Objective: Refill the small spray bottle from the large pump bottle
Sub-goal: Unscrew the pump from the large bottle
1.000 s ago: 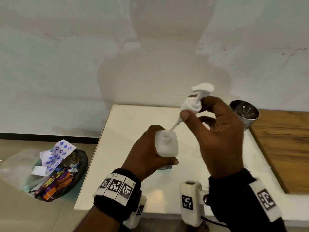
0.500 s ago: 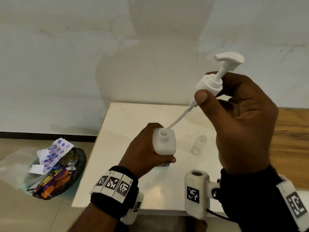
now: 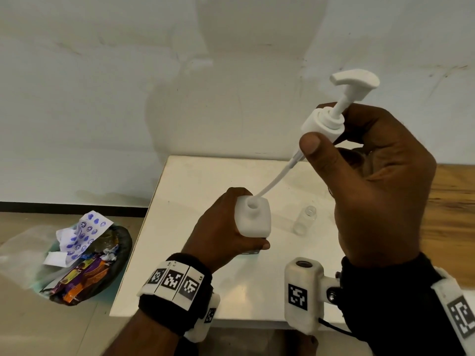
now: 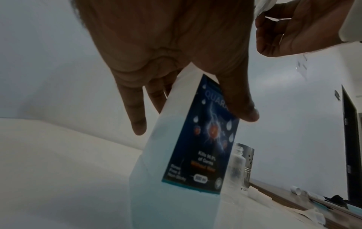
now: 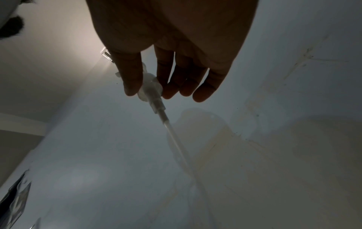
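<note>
My left hand [image 3: 221, 227] grips the large white bottle [image 3: 253, 218] upright on the white table [image 3: 195, 191]; its mouth is uncovered. In the left wrist view the large bottle [image 4: 176, 162] shows a dark blue label and pale blue liquid. My right hand [image 3: 372, 188] pinches the collar of the white pump head [image 3: 323, 123], lifted up and to the right. The dip tube [image 3: 275, 182] slants down, its end still in the bottle's mouth. The right wrist view shows my fingers [image 5: 133, 74] around the pump collar [image 5: 149, 88]. The small clear bottle [image 3: 304, 219] stands uncapped just right of the large one.
A perforated steel cup [image 4: 247, 164] stands behind the small clear bottle [image 4: 236, 164]. A wooden board [image 3: 452, 217] lies along the table's right side. On the floor to the left sits a bin [image 3: 84, 260] full of wrappers. A white wall [image 3: 154, 86] rises behind the table.
My right hand has raised the pump head up and to the right, drawing the dip tube most of the way out of the large bottle. The left hand stayed on the bottle.
</note>
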